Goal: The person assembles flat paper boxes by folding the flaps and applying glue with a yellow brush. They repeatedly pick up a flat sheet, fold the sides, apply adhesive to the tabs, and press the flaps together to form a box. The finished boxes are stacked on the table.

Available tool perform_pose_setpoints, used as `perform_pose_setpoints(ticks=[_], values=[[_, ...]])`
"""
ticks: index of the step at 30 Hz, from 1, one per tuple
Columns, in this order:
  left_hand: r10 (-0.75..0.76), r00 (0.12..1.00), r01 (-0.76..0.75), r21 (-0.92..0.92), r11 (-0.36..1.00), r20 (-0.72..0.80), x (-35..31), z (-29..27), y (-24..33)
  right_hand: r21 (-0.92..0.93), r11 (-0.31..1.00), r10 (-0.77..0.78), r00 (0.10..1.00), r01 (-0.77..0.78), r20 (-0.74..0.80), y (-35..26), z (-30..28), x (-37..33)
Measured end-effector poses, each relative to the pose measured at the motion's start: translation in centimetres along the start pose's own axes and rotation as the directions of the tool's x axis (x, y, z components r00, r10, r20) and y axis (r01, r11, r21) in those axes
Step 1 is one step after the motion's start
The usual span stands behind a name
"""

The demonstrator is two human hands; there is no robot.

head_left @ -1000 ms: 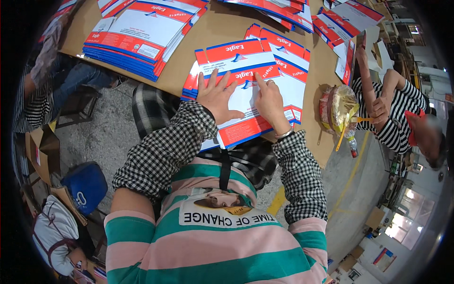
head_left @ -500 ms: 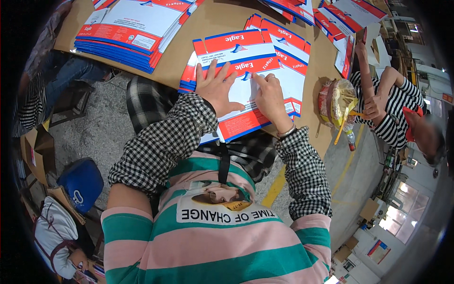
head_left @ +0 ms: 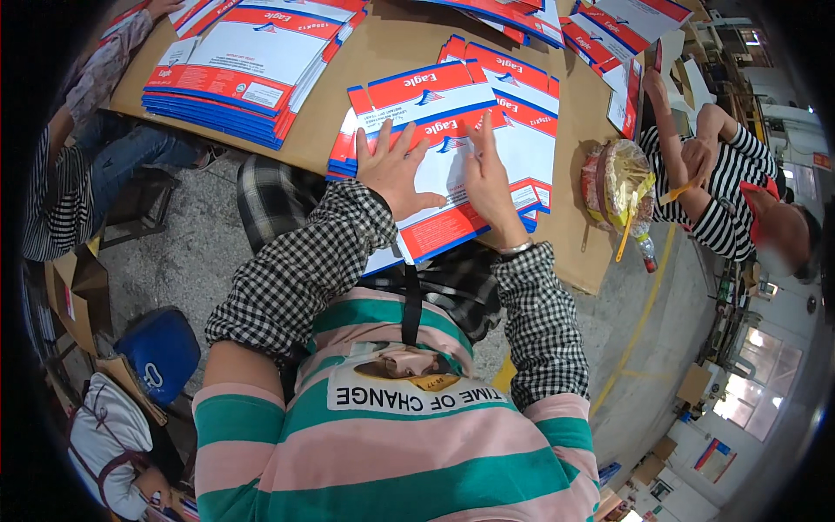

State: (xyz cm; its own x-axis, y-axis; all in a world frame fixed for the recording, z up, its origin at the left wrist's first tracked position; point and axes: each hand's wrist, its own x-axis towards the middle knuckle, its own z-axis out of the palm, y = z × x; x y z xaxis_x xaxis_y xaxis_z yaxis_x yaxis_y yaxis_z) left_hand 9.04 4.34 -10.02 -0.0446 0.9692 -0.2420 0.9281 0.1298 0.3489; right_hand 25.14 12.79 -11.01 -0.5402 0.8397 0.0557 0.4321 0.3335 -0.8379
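Note:
Before me lies a flat, unfolded carton (head_left: 444,222) in white, red and blue, at the table's near edge on top of similar ones. My left hand (head_left: 393,170) rests on it with fingers spread and thumb stretched to the right. Over its right part, my right hand (head_left: 489,183) is turned on its side, fingers extended and nothing visible in them. More flat cartons (head_left: 531,117) lie partly beneath it to the right. Both forearms wear black-and-white checked sleeves.
A stack of flat cartons (head_left: 222,74) stands on the brown table (head_left: 323,130) at the left. At the right edge is a tape-wrapped tub (head_left: 616,183) with a yellow-handled brush (head_left: 624,239). A person in stripes (head_left: 726,187) works beyond it. A blue chair (head_left: 161,357) is lower left.
My right hand has gone from curled, fingertips on the carton, to turned sideways with straighter fingers. My left hand has stayed spread on the carton. The whole view has shifted slightly.

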Motion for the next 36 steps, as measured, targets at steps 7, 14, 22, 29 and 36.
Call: perform_pose_setpoints(ticks=[7,14,22,29,36], values=[[-0.006,1.000,0.006,-0.006,1.000,0.003,0.1,0.2,0.1,-0.228,0.972,-0.021,0.993,0.047,0.118,0.0,-1.3,-1.6],[0.002,1.000,-0.002,0.008,1.000,-0.008,-0.1,0.3,0.2,0.549,0.831,0.382,0.814,-0.096,-0.437,0.4,-8.3,-11.6],[0.075,0.982,-0.072,0.024,0.997,-0.175,-0.6,1.0,-0.1,0.852,0.521,0.845,-0.113,-0.046,-0.523,10.4,-11.1,-24.4],[0.156,0.938,-0.157,0.021,0.987,-0.309,-0.4,2.2,-0.7,0.885,0.375,0.917,0.028,0.275,-0.398,17.3,-15.8,-23.6],[0.042,0.992,-0.037,0.042,0.998,-0.122,-0.3,1.1,0.0,0.876,0.367,0.904,0.102,0.314,-0.415,15.3,-15.0,-20.1]])
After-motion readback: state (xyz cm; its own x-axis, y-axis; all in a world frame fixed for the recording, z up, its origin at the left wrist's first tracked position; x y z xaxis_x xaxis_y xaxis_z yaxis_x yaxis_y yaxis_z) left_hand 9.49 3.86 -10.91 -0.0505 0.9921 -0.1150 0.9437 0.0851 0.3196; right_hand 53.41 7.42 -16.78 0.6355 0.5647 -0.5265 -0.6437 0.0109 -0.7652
